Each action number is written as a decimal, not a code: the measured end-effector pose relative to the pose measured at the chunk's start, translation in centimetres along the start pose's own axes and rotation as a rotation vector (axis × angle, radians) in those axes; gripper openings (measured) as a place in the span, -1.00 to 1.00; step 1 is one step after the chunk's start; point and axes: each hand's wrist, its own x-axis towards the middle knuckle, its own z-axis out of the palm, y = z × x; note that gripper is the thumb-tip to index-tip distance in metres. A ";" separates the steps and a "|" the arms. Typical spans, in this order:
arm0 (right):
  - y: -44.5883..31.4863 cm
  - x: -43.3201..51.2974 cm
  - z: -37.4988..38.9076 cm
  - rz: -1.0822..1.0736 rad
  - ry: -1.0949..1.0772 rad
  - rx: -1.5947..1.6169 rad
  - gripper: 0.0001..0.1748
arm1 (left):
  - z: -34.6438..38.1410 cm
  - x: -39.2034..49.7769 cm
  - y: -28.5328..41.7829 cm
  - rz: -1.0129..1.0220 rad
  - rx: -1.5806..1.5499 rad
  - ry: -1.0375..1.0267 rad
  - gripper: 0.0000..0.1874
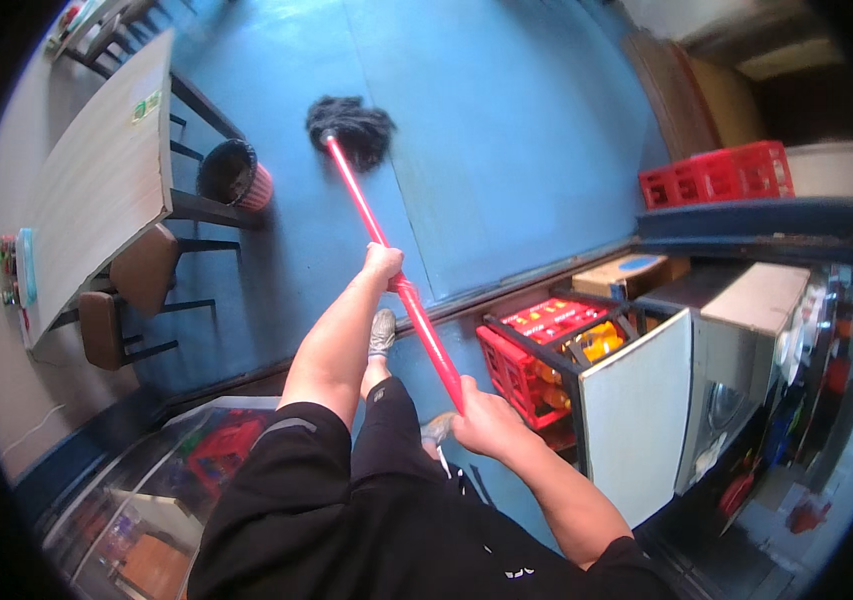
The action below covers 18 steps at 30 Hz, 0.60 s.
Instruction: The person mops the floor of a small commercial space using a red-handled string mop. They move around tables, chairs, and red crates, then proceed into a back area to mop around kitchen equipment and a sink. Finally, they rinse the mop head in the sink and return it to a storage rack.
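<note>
A string mop with a dark head (351,131) rests on the blue floor ahead of me. Its red handle (430,337) runs back towards my body. Around the middle of the handle, my left hand (383,262) is closed with the arm stretched out. Near the handle's end, my right hand (488,420) grips it, close to my waist. The mop head looks slightly blurred. My left foot is at the threshold strip, and the handle passes to the right of it.
On the left stand a light-topped table (107,169), brown stools (145,268) and a lined waste basket (230,174). A raised floor edge (524,283) crosses before me. Red bottle crates (520,360) sit under a metal-framed table (640,416) at right; another red crate (715,176) lies beyond.
</note>
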 end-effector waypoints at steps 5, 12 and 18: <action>7.4 -9.9 0.9 0.055 0.024 -0.159 -0.56 | 4.2 -8.6 -4.6 -0.059 0.168 -0.142 -0.58; 16.7 -28.7 -0.6 0.205 0.061 -0.326 -0.45 | 15.8 -23.5 -13.9 -0.250 -0.224 -0.251 -0.39; 19.0 -37.4 -2.9 0.077 0.345 -0.676 -0.49 | 22.5 -29.5 -17.0 -0.464 -0.701 -0.363 -0.76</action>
